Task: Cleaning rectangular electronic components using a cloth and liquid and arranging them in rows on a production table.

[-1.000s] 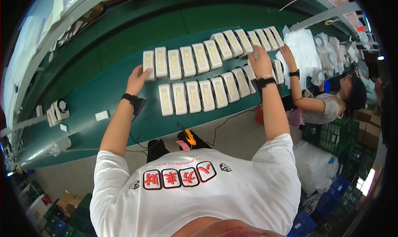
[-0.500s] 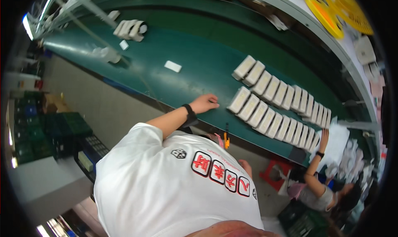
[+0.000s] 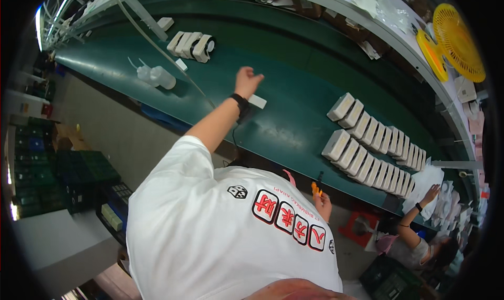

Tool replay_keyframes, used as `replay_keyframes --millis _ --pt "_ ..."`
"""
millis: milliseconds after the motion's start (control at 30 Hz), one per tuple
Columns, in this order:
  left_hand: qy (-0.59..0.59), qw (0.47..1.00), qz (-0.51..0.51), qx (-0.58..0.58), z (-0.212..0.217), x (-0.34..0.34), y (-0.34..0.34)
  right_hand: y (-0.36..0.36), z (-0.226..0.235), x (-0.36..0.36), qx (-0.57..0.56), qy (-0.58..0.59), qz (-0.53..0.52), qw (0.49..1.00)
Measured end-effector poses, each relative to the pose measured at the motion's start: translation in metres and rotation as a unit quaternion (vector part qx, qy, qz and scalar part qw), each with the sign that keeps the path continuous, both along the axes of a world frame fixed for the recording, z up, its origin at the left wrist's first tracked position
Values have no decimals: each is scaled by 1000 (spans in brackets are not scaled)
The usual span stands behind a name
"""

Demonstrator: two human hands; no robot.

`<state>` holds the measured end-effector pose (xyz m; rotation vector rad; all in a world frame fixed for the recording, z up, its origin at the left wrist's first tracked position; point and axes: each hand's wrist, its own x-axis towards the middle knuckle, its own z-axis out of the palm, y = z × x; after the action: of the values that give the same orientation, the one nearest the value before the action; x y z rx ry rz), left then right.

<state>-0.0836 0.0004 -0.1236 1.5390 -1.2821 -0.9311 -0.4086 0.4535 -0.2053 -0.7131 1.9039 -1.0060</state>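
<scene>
My left hand [image 3: 248, 82], with a dark band at the wrist, is over the green bench beside a small flat white box [image 3: 257, 101]. Its fingers are bent, the thumb stands apart from them, and nothing shows between. Farther left are white squeeze bottles [image 3: 157, 76], a small white piece [image 3: 181, 64] and a short row of white units [image 3: 190, 45]. My right hand [image 3: 323, 206] is low at the bench's front edge, fingers curled by an orange-and-black tool [image 3: 316, 188]. Whether they grip it is hidden.
Two rows of white box-shaped units [image 3: 362, 163] line the right of the bench [image 3: 283, 132]. Beyond them a co-worker's hand [image 3: 431, 194] rests near white sheets. A yellow fan [image 3: 458, 43] stands on the shelf. A red stool [image 3: 358, 227] is below, and a slanting pole crosses the left.
My left hand has gone forward and left, from the bench's near edge to beside the small white box. My right hand now meets the orange-and-black tool. The view has shifted left.
</scene>
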Motion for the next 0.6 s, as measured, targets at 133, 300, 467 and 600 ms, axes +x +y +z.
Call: replay_keyframes --millis 133,300,467,600 --pt "-283 943 157 -75 1 89 -93 0 -13 27 -29 -8 -120 992" --pt "-446 889 90 -45 2 157 -171 8 -17 76 -1 22 -260 965" --pt "-514 857 -8 26 -18 213 -212 3 -30 108 97 -11 -341 935" --pt "-527 849 -26 41 -25 202 -228 12 -68 118 126 -22 -364 922"
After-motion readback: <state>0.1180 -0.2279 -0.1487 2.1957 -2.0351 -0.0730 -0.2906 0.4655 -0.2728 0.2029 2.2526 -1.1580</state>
